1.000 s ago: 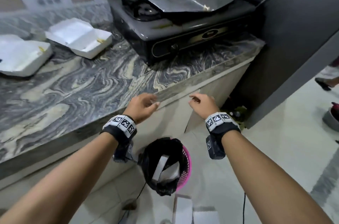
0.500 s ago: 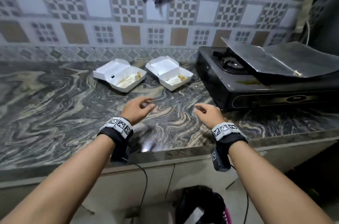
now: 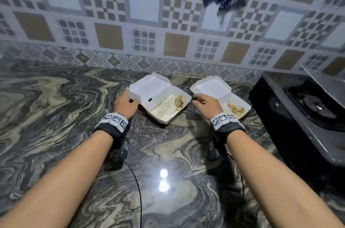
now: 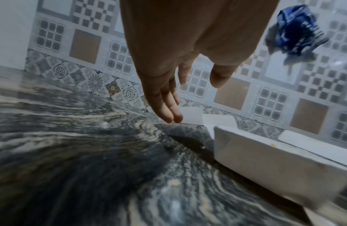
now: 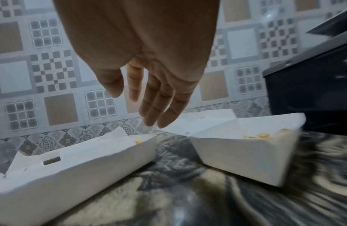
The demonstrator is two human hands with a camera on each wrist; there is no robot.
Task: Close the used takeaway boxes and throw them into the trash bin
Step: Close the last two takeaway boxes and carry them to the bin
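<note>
While both boxes lie open on the counter [image 3: 56, 115], I list:
My left hand [image 3: 125, 105]: fingers straight, at left box [image 3: 158, 97] lid.
My right hand [image 3: 205, 105]: fingers spread, empty, at right box [image 3: 214, 89].
Beyond: stove [image 3: 298, 115], tiled wall [image 3: 112, 22].

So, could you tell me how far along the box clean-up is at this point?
Nothing looks finished: both takeaway boxes sit open on the counter with scraps inside. The left hand and right hand, fingers straight, are at their lids. Closing and binning remain.
</note>
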